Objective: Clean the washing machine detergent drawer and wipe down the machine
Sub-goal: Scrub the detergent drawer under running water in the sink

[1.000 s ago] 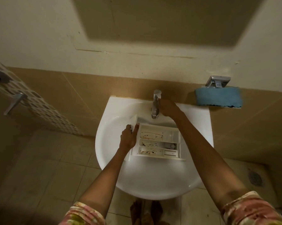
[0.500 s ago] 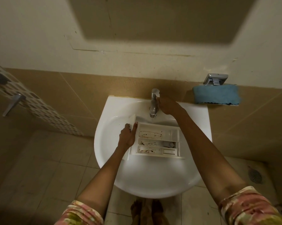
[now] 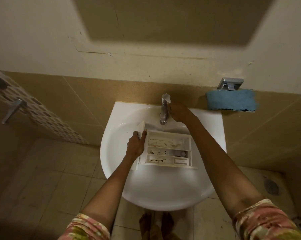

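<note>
White plastic detergent drawer [image 3: 167,149] sat in the glossy ceramic sink [image 3: 163,193], far edge under the spout, probably so the flow would hit the compartments. Your left hand [image 3: 136,144] gripped its front-panel end, fingers curled over the panel and thumb along the rim, likely to stop it sliding on the curved basin. Your right hand [image 3: 179,112] was against the head of the chrome tap [image 3: 165,110]; I couldn't tell its finger curl. Three long rectangular compartments right of your left hand had smooth walls streaked with brown-black residue. A fuzzy blue cloth [image 3: 231,100] sat beyond your right hand.
</note>
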